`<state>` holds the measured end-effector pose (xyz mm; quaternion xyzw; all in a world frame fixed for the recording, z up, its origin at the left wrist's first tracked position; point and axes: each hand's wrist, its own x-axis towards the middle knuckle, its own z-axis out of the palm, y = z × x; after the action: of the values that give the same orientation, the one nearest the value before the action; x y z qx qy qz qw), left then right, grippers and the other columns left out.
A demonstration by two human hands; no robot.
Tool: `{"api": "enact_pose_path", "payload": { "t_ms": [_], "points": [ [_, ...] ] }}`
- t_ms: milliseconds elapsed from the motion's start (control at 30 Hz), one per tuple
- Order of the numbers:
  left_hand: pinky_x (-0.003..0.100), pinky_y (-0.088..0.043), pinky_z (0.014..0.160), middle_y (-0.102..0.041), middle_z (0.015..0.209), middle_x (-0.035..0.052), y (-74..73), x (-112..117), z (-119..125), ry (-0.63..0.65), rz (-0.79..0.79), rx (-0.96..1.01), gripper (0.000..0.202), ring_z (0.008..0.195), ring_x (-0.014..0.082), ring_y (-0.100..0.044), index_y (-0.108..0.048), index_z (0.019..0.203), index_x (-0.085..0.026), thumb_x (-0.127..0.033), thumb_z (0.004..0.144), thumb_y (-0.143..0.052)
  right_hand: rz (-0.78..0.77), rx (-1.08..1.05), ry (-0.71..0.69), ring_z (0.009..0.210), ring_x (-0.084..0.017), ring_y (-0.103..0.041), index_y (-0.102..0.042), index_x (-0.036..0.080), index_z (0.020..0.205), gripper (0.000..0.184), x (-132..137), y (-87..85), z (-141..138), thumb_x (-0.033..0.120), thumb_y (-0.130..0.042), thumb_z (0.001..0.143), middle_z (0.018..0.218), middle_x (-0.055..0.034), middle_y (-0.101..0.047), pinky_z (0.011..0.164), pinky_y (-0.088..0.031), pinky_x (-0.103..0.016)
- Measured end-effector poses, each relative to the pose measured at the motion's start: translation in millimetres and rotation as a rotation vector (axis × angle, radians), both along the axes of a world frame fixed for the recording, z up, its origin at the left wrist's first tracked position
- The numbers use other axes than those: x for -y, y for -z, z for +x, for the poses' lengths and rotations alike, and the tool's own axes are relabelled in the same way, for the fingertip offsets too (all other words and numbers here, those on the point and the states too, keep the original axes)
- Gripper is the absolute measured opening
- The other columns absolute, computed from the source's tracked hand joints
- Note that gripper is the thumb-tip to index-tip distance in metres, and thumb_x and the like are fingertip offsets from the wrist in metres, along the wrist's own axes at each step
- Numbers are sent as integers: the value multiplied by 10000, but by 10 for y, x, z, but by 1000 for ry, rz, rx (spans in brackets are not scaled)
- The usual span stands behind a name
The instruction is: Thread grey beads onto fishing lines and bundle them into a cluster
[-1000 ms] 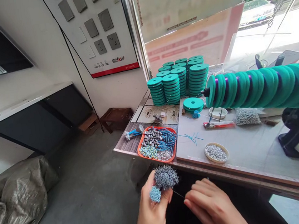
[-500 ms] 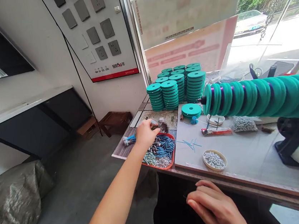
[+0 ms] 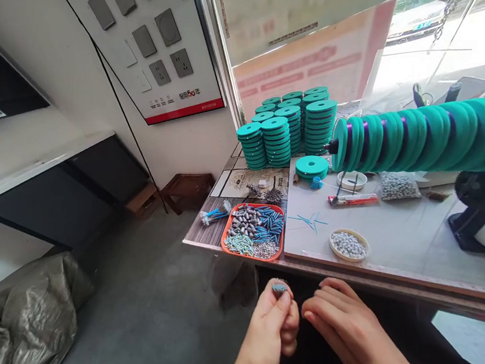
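Note:
My left hand [image 3: 273, 330] is below the table edge, fingers pinched on a small bundle of blue-tipped pieces [image 3: 279, 286]. My right hand [image 3: 348, 324] sits beside it, fingers curled close together; what they hold, if anything, is too small to see. Above them on the table is an orange tray [image 3: 254, 231] with grey weights, blue tubes and small beads. A spiky grey bundle [image 3: 272, 195] lies on the table behind the tray.
Stacks of green spools [image 3: 289, 127] stand at the back by the window. A long row of green spools [image 3: 430, 136] sits on a winder at right. A small dish of grey beads [image 3: 348, 244], a bag of beads [image 3: 399, 186] and blue threads [image 3: 308, 221] lie on the white board.
My left hand reached out to the table behind the tray, left the large spiky bundle there, and came back to my lap with only the small blue-tipped bundle. The right hand stayed put.

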<state>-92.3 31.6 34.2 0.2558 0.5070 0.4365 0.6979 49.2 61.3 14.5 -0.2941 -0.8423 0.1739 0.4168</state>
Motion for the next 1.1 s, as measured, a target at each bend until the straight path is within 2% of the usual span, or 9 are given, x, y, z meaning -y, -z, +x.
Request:
{"api": "enact_pose_path", "payload": {
  "t_ms": [200, 300, 400, 533, 633, 767, 967, 1100],
  "points": [
    [209, -72, 411, -265, 504, -107, 7, -16, 9, -53, -14, 80, 376, 413, 30, -133, -358, 652, -195, -410, 666, -666, 34, 14, 37, 524, -106, -489, -502, 214, 696, 340, 9, 92, -29, 182, -296, 964, 561, 52, -511, 764, -365, -292],
    [209, -90, 424, -268, 523, -102, 46, -2, 12, -56, -6, 52, 312, 435, 36, -155, -390, 686, -188, -376, 690, -639, 23, 7, 34, 531, -112, -482, -502, 213, 697, 346, 5, 109, -42, 188, -287, 968, 564, 48, -513, 777, -353, -302],
    [211, -94, 425, -323, 568, -97, 85, 41, 44, -49, 36, -24, 314, 445, 43, -182, -400, 807, -207, -455, 752, -584, 2, 12, 21, 548, -116, -485, -499, 212, 703, 348, 8, 121, -48, 183, -277, 969, 575, 44, -528, 794, -343, -312],
    [227, -63, 405, -295, 555, -104, 98, 79, 86, -34, 66, -118, 402, 422, 42, -151, -333, 725, -221, -567, 758, -534, 15, 64, -7, 560, -116, -492, -516, 216, 715, 334, -3, 58, -23, 175, -299, 965, 581, 46, -544, 784, -352, -298],
    [226, -78, 416, -282, 542, -100, 72, 70, 89, -72, 44, -113, 410, 442, 46, -155, -334, 684, -210, -536, 728, -580, 15, 86, -28, 572, -116, -487, -514, 215, 711, 322, -16, -3, -3, 183, -319, 965, 586, 48, -550, 772, -350, -290],
    [211, -128, 448, -309, 548, -91, 45, 54, 72, -121, -31, -65, 366, 476, 51, -213, -402, 724, -190, -462, 681, -644, 6, 64, -33, 581, -116, -480, -504, 211, 706, 326, -21, -37, -1, 196, -316, 971, 591, 50, -556, 781, -340, -294],
    [219, -69, 411, -310, 565, -100, 93, 81, 81, -85, 47, -96, 419, 419, 40, -137, -353, 731, -221, -596, 740, -542, 15, 59, -44, 582, -115, -486, -508, 216, 707, 307, -33, -46, -14, 174, -338, 960, 582, 58, -561, 779, -353, -301],
    [218, -82, 411, -289, 537, -99, 85, 83, 102, -106, 50, -129, 427, 433, 49, -162, -334, 683, -218, -559, 728, -586, 38, 64, -28, 611, -127, -502, -481, 220, 693, 278, -38, -49, -17, 148, -368, 936, 572, 64, -557, 803, -345, -315]
  ]
}}
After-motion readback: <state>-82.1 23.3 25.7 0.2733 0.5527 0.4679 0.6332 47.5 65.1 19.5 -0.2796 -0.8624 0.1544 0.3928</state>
